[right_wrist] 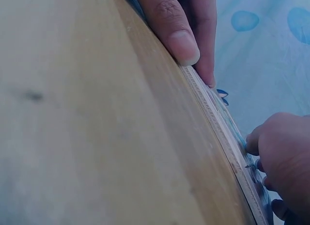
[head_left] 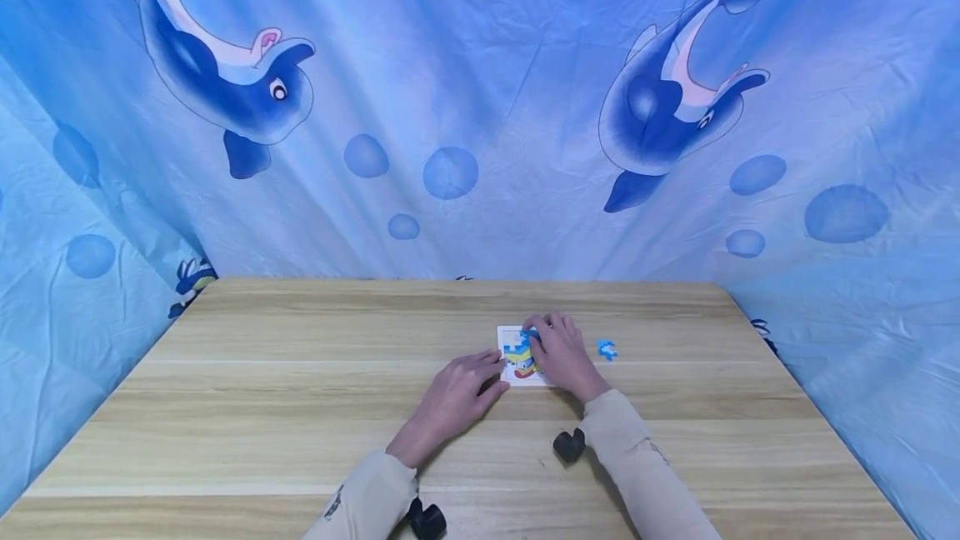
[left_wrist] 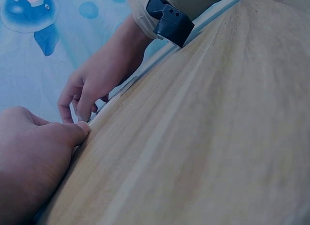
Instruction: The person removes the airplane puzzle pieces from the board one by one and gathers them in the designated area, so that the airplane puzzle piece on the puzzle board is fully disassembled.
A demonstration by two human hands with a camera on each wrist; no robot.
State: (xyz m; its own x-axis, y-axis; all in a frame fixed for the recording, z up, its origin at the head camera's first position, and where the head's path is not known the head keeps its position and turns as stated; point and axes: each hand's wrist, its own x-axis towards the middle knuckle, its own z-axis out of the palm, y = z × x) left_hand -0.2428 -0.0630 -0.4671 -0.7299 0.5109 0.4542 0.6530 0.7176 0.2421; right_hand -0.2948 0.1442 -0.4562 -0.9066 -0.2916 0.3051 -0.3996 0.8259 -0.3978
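Note:
A small jigsaw puzzle board with a white border (head_left: 528, 382) lies on the table, its picture yellow, blue and red. With thumb and fingers, my left hand (head_left: 459, 390) holds the board at its left edge and lower left corner. The left thumb (right_wrist: 184, 46) presses against the board's near side in the right wrist view. Over the upper right part of the board, my right hand (head_left: 562, 352) pinches a blue puzzle piece (head_left: 531, 332), mostly covered by the fingers. Pale bare backing (head_left: 512, 338) shows at the upper left.
One loose blue-and-white puzzle piece (head_left: 607, 349) lies on the wooden table (head_left: 300, 407) just right of the right hand. Black wrist cameras (head_left: 569, 446) hang under both sleeves. A blue curtain (head_left: 480, 90) printed with dolphins stands behind the table.

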